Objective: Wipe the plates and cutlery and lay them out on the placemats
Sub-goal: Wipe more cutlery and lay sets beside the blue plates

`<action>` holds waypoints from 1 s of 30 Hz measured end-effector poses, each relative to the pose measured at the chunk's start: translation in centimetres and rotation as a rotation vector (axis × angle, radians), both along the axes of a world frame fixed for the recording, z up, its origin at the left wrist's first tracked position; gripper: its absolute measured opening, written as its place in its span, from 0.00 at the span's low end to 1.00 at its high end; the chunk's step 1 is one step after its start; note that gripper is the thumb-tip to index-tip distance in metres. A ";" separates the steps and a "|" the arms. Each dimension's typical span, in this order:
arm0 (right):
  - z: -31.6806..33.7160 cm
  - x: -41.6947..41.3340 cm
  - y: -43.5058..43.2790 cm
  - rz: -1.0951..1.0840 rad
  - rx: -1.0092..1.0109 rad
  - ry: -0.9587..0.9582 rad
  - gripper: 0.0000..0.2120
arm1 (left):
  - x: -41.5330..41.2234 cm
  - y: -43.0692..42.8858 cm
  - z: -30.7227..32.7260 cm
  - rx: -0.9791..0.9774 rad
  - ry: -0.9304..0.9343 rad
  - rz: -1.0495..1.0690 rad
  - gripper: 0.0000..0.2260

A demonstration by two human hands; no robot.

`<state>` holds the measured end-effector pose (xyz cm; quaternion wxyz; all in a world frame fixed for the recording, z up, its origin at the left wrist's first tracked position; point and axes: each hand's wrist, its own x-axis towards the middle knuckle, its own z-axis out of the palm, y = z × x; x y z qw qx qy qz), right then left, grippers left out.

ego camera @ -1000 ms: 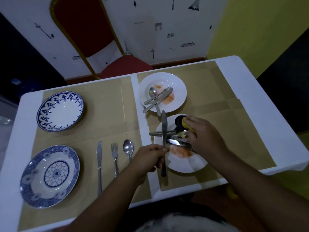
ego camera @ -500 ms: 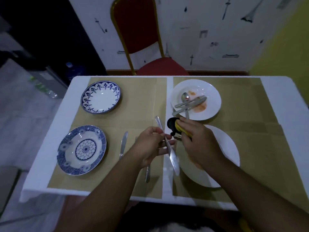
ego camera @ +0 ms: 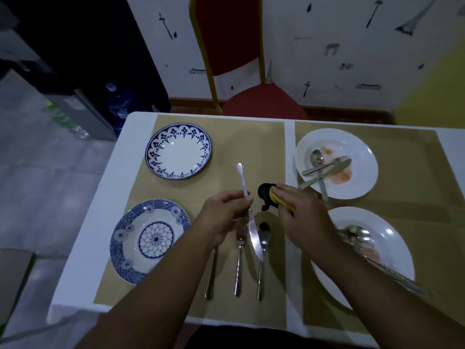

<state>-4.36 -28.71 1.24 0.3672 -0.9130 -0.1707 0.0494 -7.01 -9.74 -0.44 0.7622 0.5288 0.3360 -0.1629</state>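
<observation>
The left hand (ego camera: 227, 212) pinches a knife (ego camera: 254, 238) at its middle, raised over the left mat (ego camera: 251, 139), handle pointing far, blade near. The right hand (ego camera: 302, 217) grips a yellow-and-black cloth (ego camera: 269, 197) just right of the knife. Under the knife a fork (ego camera: 240, 260) and spoon (ego camera: 263, 248) lie side by side, with two blue plates (ego camera: 178, 151) to their left. On the right mat (ego camera: 415, 197), two smeared white plates (ego camera: 362, 152) hold cutlery.

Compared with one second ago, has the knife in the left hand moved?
Yes. The knife went left: from the left rim of the near white plate to above the fork and spoon on the left placemat.
</observation>
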 end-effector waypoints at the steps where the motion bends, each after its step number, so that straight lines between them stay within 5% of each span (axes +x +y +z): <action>1: -0.2 0.5 0.7 -0.011 -0.015 0.011 0.22 | 0.9 0.8 -0.5 0.029 -0.003 -0.022 0.11; 12: -4.7 7.8 5.3 -0.053 -0.190 0.120 0.19 | 12.1 5.2 -6.6 0.539 -0.011 -0.259 0.07; 23: -9.2 8.0 5.8 0.046 -0.344 0.031 0.25 | 9.6 5.3 -8.8 1.017 -0.260 -0.381 0.08; 27: -9.6 7.8 5.7 0.048 -0.300 -0.005 0.26 | 6.9 6.2 -9.8 1.276 -0.634 -0.784 0.19; 30: -10.1 7.9 6.1 0.066 -0.313 -0.003 0.27 | 5.3 6.2 -10.6 1.333 -0.556 -1.019 0.30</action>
